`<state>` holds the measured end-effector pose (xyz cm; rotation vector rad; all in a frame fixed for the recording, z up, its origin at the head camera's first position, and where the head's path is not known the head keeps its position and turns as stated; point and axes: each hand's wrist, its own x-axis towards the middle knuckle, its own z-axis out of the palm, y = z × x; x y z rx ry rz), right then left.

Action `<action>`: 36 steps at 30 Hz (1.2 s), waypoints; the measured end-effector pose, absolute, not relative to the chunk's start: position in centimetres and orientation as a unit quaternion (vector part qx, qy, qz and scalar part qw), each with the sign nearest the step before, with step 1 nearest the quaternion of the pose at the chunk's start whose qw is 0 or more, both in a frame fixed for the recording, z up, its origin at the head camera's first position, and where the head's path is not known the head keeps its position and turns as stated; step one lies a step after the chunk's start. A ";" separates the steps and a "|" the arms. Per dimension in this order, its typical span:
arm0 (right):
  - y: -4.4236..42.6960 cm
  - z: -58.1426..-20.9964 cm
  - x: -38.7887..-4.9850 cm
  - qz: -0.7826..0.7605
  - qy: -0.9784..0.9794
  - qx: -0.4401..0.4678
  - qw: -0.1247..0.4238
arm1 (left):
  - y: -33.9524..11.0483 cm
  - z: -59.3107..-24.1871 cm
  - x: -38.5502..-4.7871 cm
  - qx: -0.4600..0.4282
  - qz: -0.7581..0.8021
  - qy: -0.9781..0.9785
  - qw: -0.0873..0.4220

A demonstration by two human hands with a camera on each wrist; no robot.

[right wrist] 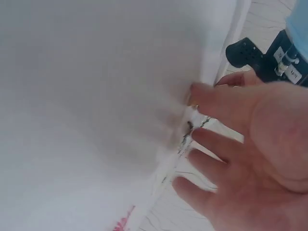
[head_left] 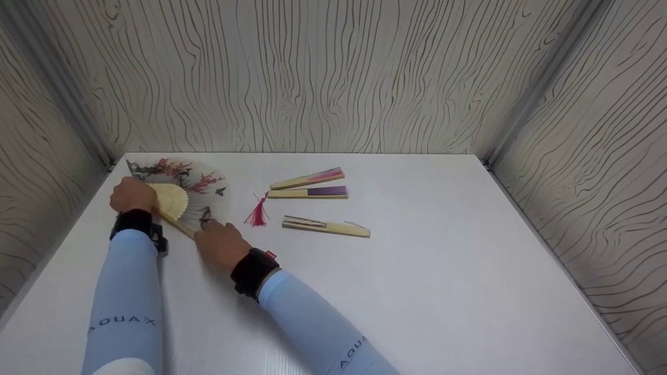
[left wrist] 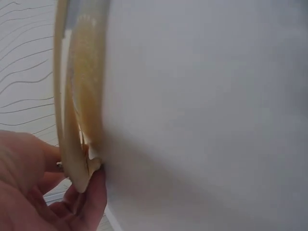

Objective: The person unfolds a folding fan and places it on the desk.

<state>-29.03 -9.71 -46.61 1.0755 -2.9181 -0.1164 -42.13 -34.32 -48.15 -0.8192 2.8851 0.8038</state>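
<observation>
Left hand (head_left: 133, 195) gripping spread fan (head_left: 200, 179), right hand (head_left: 222, 245) pinching its edge (head_left: 177, 224)

A blossom-printed fan (head_left: 190, 191) is spread open, far left on the table (head_left: 443, 271).

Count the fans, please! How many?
4: the open fan, in the left hand and right hand; right of it, in the head view, the pink fan, the purple fan below it and, lowest, another folded fan. Any beneath the open one would be hidden.
</observation>
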 end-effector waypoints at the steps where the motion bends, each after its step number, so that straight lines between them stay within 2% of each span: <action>1: -9.6 -46.5 -28.9 -0.028 -0.937 0.347 0.003 | -34.5 -48.0 -42.1 -0.260 0.260 0.930 0.024; 5: -9.4 -46.1 -28.8 -0.007 -0.939 0.340 -0.050 | -34.6 -47.5 -41.8 -0.248 0.264 0.931 0.048; 15: -9.0 -45.9 -28.8 0.011 -0.937 0.327 -0.123 | -33.9 -47.1 -41.2 -0.209 0.265 0.938 0.076; 23: -8.8 -46.1 -29.2 0.035 -0.935 0.317 -0.155 | -33.7 -47.7 -41.1 -0.213 0.299 0.929 0.043; 31: -9.0 -45.7 -29.9 0.062 -0.933 0.290 -0.205 | -33.8 -47.4 -40.8 -0.205 0.310 0.927 0.058; 34: -8.1 -45.0 -30.6 0.073 -0.926 0.288 -0.234 | -33.7 -47.3 -40.6 -0.205 0.318 0.925 0.033; 36: -6.7 -44.4 -31.3 0.086 -0.921 0.288 -0.247 | -33.3 -47.2 -40.6 -0.204 0.330 0.922 -0.001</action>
